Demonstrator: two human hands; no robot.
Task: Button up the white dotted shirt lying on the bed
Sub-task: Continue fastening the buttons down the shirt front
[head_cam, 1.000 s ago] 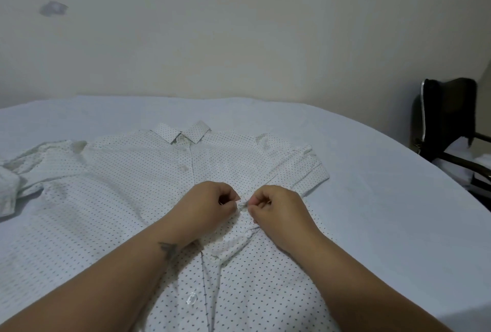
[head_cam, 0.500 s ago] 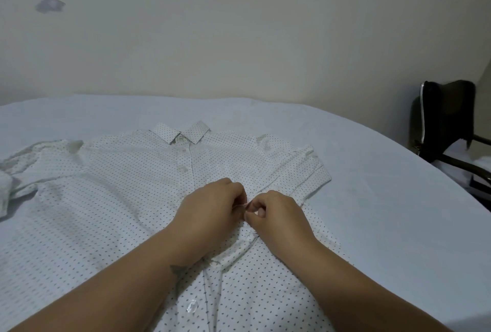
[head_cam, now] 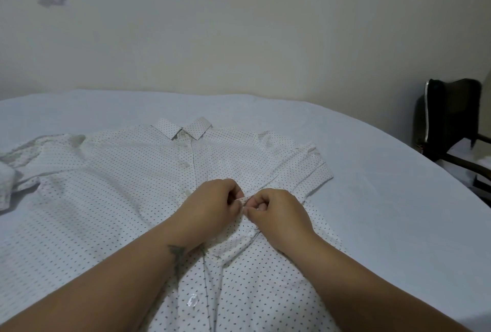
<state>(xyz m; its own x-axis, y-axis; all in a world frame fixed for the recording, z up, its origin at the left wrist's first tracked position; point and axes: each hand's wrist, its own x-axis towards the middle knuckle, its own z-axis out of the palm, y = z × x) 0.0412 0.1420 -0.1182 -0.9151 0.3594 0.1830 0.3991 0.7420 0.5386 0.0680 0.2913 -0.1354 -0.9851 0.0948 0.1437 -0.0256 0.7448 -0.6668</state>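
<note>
A white cotton shirt with small dark dots (head_cam: 111, 188) lay spread flat, front up, on a pale blue bedsheet (head_cam: 372, 198), its pointed collar (head_cam: 183, 129) at the far side and its hem toward the near edge. The left hand (head_cam: 210, 206) and the right hand (head_cam: 279, 212) met over the middle of the shirt's front, knuckles almost touching. Both had their fingers curled tight, and each pinched the edge of the front opening, a narrow strip of dotted cloth (head_cam: 243, 199) showing between the thumbs and forefingers. Whether a button sat inside that pinch could not be told, as the fingers hid it. Nearer, below the hands, a clear round plastic button (head_cam: 193, 299) lay exposed on the left side of the opening, with the two front edges parted there. The folded short sleeve (head_cam: 313, 169) lay on the right, and the other sleeve (head_cam: 24, 161) was rumpled at the far left. A dark wooden chair (head_cam: 449, 119) stood beside the bed at the right, against a plain cream wall (head_cam: 239, 25).
</note>
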